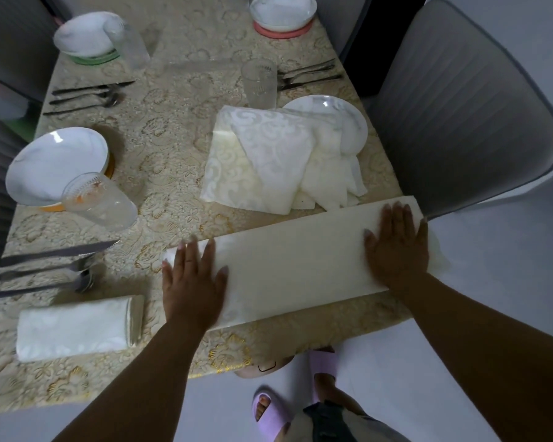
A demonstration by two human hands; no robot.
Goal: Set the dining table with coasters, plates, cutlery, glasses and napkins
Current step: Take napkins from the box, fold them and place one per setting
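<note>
A long cream napkin lies folded into a strip across the table's near edge. My left hand presses flat on its left end and my right hand presses flat on its right end, fingers straight. A heap of loose patterned napkins lies behind it, partly over a white plate. A folded napkin sits at the near left. White plates rest on coloured coasters. Glasses and cutlery sets are laid out.
A cream and gold patterned tablecloth covers the table. Grey chairs stand on the right, at the left edge and at the far end. My feet in lilac slippers are on the pale floor by the near table edge.
</note>
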